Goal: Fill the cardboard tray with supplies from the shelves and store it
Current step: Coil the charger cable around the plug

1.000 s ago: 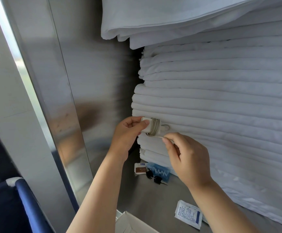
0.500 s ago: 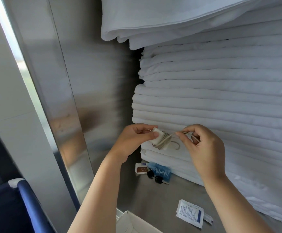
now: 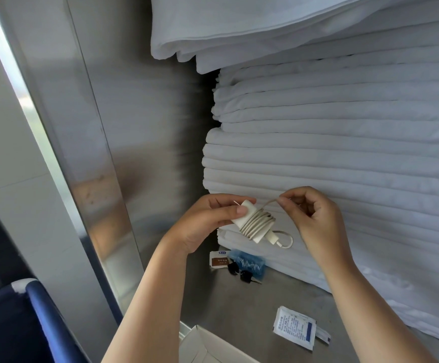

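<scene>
My left hand [image 3: 208, 221] grips a white charger block [image 3: 255, 223] with its pale cable wound around it, held in front of the stacked linen. My right hand [image 3: 310, 218] pinches the free end of that cable just right of the block, pulled taut. A short loop of cable [image 3: 286, 238] hangs below the block. The cardboard tray [image 3: 208, 347] shows only a corner at the bottom edge, below my left forearm.
A tall stack of folded white sheets [image 3: 344, 142] fills the right of the steel shelf [image 3: 239, 305]. On the shelf lie a blue packet [image 3: 250, 264], black keys [image 3: 239, 272], a small brown-labelled sachet [image 3: 218, 260] and a white sachet [image 3: 294, 327]. A blue cart edge [image 3: 40, 315] stands lower left.
My right hand has moved from below the block up to its right, drawing the cable end over it. The block has tilted and dropped slightly in my left hand.
</scene>
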Tool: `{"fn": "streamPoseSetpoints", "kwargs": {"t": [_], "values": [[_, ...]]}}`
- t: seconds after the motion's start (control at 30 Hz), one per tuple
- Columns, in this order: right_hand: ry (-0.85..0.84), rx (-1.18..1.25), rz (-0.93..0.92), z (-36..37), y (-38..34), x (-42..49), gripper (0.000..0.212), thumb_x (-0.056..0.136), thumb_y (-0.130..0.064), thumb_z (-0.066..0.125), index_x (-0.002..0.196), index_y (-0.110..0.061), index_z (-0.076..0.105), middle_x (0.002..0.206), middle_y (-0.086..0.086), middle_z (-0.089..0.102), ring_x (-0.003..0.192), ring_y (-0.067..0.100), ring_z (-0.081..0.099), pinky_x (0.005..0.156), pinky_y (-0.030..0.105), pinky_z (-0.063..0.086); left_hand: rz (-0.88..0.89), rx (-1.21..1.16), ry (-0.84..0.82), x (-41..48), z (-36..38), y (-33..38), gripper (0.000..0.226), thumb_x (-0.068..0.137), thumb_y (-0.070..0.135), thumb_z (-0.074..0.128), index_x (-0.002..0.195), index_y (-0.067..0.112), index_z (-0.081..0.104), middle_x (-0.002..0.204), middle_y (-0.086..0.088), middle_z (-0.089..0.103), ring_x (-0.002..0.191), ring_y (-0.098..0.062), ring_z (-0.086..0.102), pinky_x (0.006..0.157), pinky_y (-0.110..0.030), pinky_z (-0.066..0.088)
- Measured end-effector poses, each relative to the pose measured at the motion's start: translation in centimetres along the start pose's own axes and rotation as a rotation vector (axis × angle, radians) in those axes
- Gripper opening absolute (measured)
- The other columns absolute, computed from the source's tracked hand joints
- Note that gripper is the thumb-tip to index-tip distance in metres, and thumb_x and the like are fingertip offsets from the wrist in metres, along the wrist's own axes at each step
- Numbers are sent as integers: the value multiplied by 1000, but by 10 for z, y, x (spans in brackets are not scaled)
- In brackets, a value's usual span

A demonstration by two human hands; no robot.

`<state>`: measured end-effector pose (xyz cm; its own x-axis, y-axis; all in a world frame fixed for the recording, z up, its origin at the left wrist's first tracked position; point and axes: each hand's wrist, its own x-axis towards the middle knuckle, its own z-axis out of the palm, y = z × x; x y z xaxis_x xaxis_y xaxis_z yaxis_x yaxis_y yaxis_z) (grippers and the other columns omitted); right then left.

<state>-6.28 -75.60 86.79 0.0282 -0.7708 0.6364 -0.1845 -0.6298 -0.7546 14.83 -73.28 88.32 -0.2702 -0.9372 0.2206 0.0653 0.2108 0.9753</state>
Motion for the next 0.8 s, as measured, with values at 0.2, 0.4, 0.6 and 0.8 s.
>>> {"fn": "streamPoseSetpoints", "kwargs": {"t": [0.2,0.4,0.6,0.8], "values": [[6,87,82,-2,4,4,5,86,-24,66,82,-28,68,78,-4,69,72,18,63,65,27,51,47,-92,-30,-1,-3,0,41,74,34,73,108,12,72,105,-5,72,100,-17,65,83,-25,50],[-5,73,104,3,6,1,8,86,-17,66,81,-23,67,76,-6,68,62,11,62,61,20,49,76,-176,-34,0,-3,1,58,73,43,77,113,2,66,101,-6,70,92,-16,65,77,-24,51],[-61,-75,36,14,4,-7,13,86,-19,66,80,-31,64,75,-18,66,61,5,61,57,12,45,50,-281,96,5,-3,-2,37,83,25,65,114,5,64,102,-6,72,93,-17,68,83,-29,54],[-84,-190,-6,17,7,-9,11,84,-17,69,88,-27,69,74,-24,63,68,-3,57,58,7,40,53,-327,205,7,3,-2,17,74,29,71,87,22,77,94,-2,74,87,-12,70,78,-24,55]]}}
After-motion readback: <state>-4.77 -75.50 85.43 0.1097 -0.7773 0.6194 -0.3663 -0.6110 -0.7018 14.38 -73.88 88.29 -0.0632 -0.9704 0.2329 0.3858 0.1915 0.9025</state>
